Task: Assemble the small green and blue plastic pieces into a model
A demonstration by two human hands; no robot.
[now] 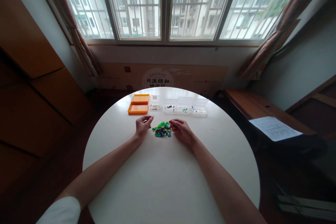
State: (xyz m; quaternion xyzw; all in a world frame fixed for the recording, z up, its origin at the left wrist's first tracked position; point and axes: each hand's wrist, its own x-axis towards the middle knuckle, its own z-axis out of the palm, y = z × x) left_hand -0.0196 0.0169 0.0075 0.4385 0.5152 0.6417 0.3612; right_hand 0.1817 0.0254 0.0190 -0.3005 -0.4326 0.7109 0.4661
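Note:
A heap of small toy building bricks (162, 130), green, blue, yellow and dark, lies on the white table between my hands. Left of the heap is my left hand (142, 126), its thumb and fingers pinched together; whatever they hold is too small to name. My right hand (183, 132) rests at the heap's right edge. Its fingertips are also closed in a pinch by the bricks, and I cannot make out what is in them. Beyond the heap stand an open orange box (139, 107) and several clear plastic boxes (184, 112) with small dark, green and blue pieces inside.
The round white table (157, 175) stands before a barred window (165, 7). A smaller clear box (155, 110) with pale pieces sits beside the orange one. On the right, printed paper (274, 128) lies on a wooden bench (252, 106). Wooden cabinets (26, 105) stand left.

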